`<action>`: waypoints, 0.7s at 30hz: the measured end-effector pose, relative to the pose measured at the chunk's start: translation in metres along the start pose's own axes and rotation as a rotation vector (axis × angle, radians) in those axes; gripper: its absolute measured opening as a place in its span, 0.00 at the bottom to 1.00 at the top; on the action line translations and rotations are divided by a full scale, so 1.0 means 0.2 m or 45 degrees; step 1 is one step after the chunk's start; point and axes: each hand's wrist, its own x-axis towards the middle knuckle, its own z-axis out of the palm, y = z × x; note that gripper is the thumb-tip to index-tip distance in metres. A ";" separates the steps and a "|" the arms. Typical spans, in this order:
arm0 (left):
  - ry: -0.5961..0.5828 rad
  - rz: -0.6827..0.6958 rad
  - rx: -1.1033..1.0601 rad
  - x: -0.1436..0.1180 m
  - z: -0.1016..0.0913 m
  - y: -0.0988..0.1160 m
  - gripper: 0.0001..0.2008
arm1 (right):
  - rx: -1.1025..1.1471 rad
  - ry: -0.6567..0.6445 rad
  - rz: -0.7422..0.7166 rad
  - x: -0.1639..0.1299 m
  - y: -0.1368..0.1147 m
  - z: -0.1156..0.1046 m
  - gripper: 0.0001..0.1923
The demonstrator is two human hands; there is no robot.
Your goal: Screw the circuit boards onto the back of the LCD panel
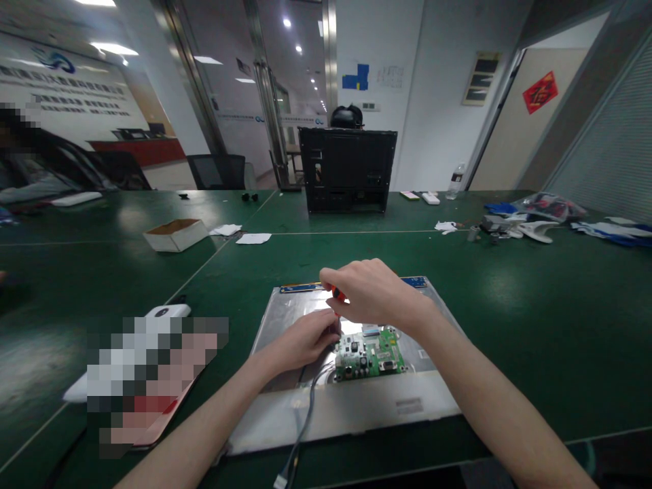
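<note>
right hand (374,293) gripping orange screwdriver (337,294) | left hand (305,339) curled, fingertips beside circuit board (371,353)

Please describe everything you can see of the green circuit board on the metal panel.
The circuit board is small, green and roughly rectangular, with black chips, silvery connectors and small parts on top. It lies flat on the grey metal panel, near its middle. A flat ribbon meets its far edge, and grey cables run from its left side toward the camera. The left hand rests at its left edge; the right hand hovers above it, gripping an orange-handled tool. Finer markings are unreadable.
</note>
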 end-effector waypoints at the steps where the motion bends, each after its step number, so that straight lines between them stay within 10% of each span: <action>1: 0.007 0.003 -0.009 0.00 0.00 0.00 0.04 | -0.002 0.000 0.008 0.00 0.00 0.00 0.07; 21: -0.011 0.047 -0.036 0.00 0.00 -0.01 0.06 | 0.034 -0.054 0.013 -0.01 0.00 -0.01 0.10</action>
